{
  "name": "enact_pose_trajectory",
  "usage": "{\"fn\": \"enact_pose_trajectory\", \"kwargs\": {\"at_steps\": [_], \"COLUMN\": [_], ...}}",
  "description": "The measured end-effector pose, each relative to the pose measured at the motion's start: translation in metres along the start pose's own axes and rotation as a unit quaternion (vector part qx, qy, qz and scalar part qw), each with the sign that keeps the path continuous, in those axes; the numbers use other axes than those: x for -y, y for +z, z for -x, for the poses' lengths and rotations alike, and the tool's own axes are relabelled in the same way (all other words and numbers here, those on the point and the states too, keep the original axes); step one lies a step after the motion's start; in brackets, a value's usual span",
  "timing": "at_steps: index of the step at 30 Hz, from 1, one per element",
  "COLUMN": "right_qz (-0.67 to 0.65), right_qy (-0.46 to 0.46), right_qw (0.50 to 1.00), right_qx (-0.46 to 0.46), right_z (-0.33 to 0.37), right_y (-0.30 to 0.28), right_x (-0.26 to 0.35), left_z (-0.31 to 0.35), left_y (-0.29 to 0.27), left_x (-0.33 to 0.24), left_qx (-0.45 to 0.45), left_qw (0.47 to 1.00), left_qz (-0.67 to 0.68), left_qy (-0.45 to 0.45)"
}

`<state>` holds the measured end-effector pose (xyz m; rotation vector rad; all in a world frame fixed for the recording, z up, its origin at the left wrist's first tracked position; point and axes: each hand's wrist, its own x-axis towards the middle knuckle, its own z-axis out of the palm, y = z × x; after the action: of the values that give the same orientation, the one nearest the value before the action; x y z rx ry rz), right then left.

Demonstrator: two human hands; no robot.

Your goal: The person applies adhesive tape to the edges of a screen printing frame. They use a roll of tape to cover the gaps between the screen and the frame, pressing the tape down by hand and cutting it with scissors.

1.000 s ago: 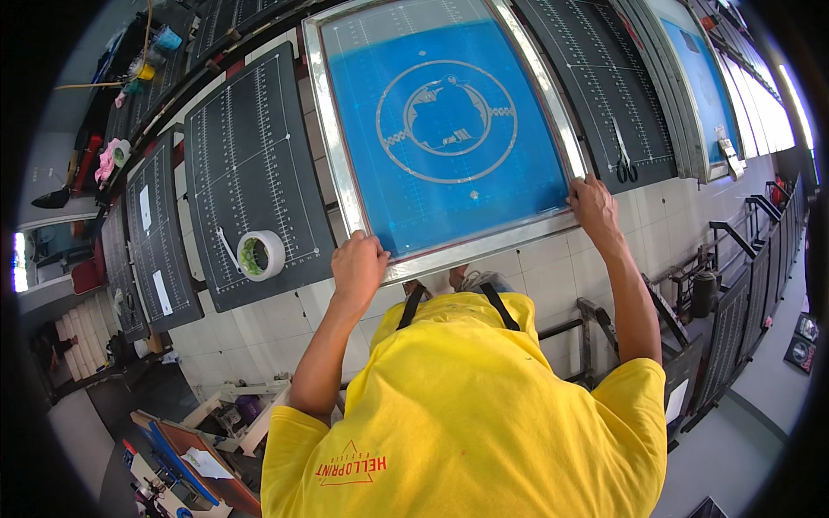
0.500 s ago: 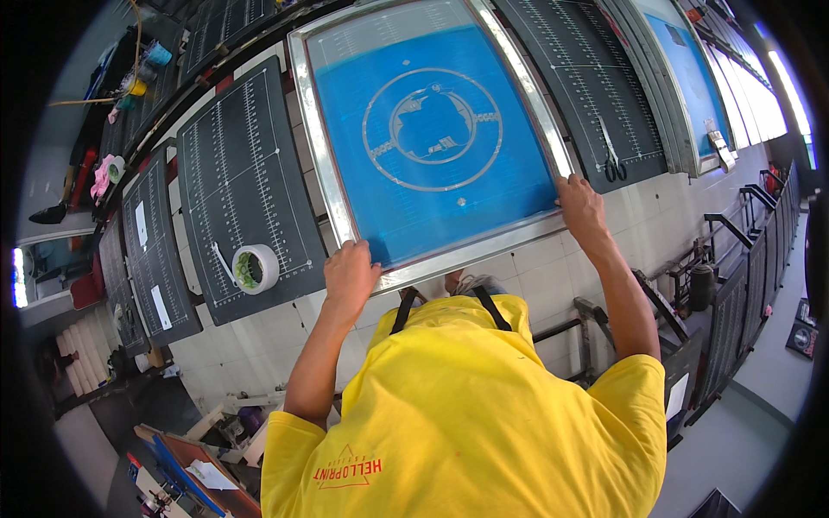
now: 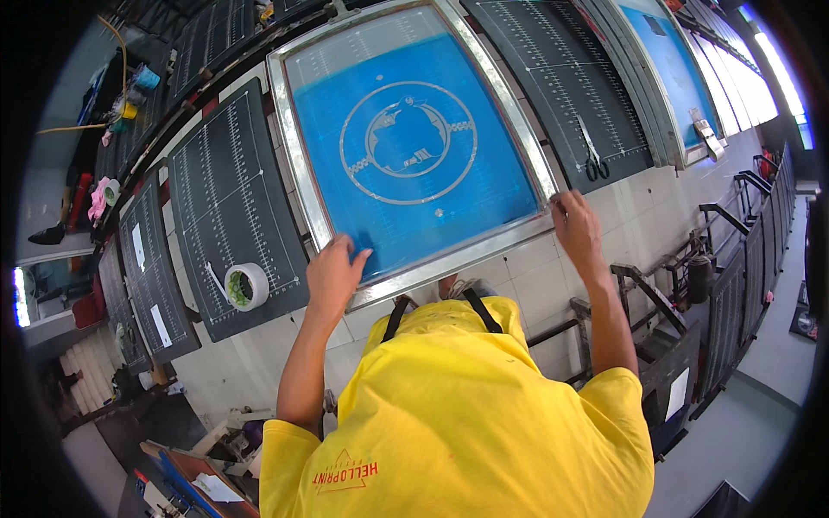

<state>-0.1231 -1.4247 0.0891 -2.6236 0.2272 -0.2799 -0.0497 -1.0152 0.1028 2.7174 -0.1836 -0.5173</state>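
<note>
A screen-printing screen (image 3: 414, 233) with blue mesh and a shiny metal frame lies before me over a dark board. Its mesh carries a pale ring design with a smaller ring and figure inside. My left hand (image 3: 333, 278) is at the near left corner of the frame, its thumb raised and spread apart from the fingers. At the near right corner, my right hand (image 3: 577, 231) has its curled fingertips on the metal edge; the underside of its grip is hidden.
To the left, a dark printing board (image 3: 231, 198) with white ruled marks bears a roll of white tape (image 3: 246, 287). Scissors (image 3: 596, 164) lie on another board (image 3: 561, 73) at the right. Farther right is a second blue screen (image 3: 669, 65). Metal racks (image 3: 734, 285) stand at the right.
My left hand has loosened from the frame, its thumb lifting away. My right hand has shifted slightly back at its corner. The whole view has shifted slightly.
</note>
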Motion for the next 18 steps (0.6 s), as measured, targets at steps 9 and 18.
{"fn": "enact_pose_trajectory", "kwargs": {"at_steps": [9, 18], "right_qz": [-0.054, -0.043], "right_qy": [-0.165, -0.182], "right_qw": [0.985, 0.982], "right_qx": [0.025, 0.002], "right_z": [0.070, 0.074], "right_y": [0.049, 0.059], "right_x": [0.057, 0.048], "left_z": [-0.066, -0.089], "left_y": [0.060, 0.070], "left_x": [-0.067, -0.092], "left_qx": [-0.061, 0.030], "left_qw": [0.931, 0.900], "left_qz": [-0.016, -0.077], "left_qy": [0.361, 0.427]}}
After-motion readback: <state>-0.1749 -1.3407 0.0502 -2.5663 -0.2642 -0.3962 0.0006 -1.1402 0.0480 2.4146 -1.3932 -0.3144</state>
